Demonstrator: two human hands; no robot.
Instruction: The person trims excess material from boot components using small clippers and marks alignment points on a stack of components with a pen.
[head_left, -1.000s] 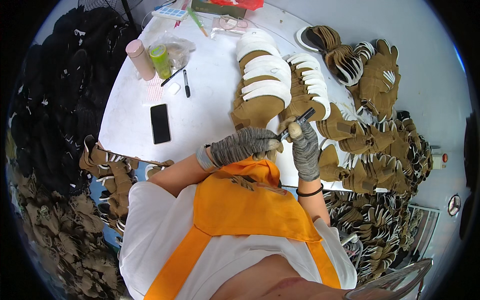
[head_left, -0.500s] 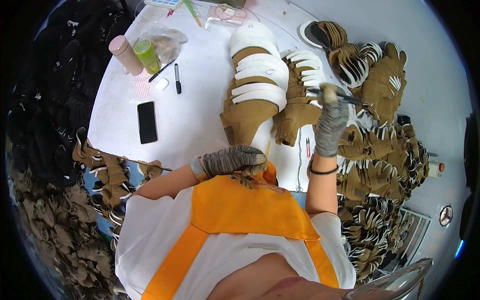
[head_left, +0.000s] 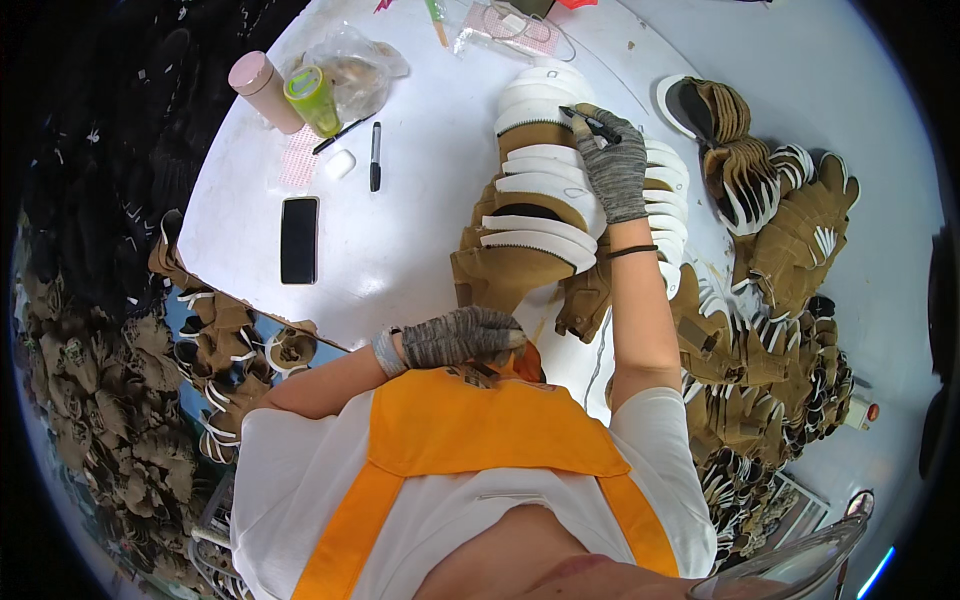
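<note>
My right hand (head_left: 612, 165), in a grey knitted glove, grips a black pen (head_left: 598, 127). Its tip is at the white band of the far pieces in a stack of brown shoe uppers (head_left: 515, 270) with white curved edges. Whether the tip touches is too small to tell. Under my right forearm lies a second row of brown uppers (head_left: 582, 298), partly hidden. My left hand (head_left: 462, 338), also gloved, is closed in front of my orange apron (head_left: 490, 425), below the near end of the stack. What its fingers hold, if anything, is hidden.
On the white table (head_left: 400, 260) lie a phone (head_left: 299, 241), a marker (head_left: 375, 157) and a small white case (head_left: 341, 163). A pink bottle (head_left: 266, 92), green cup (head_left: 312, 102) and plastic bag (head_left: 360, 75) stand at the far left. Brown uppers (head_left: 800, 235) pile up at right.
My right hand with the pen has moved left and away from me, from the second row to the far part of the first stack. My left hand stays by the apron. The view has shifted slightly.
</note>
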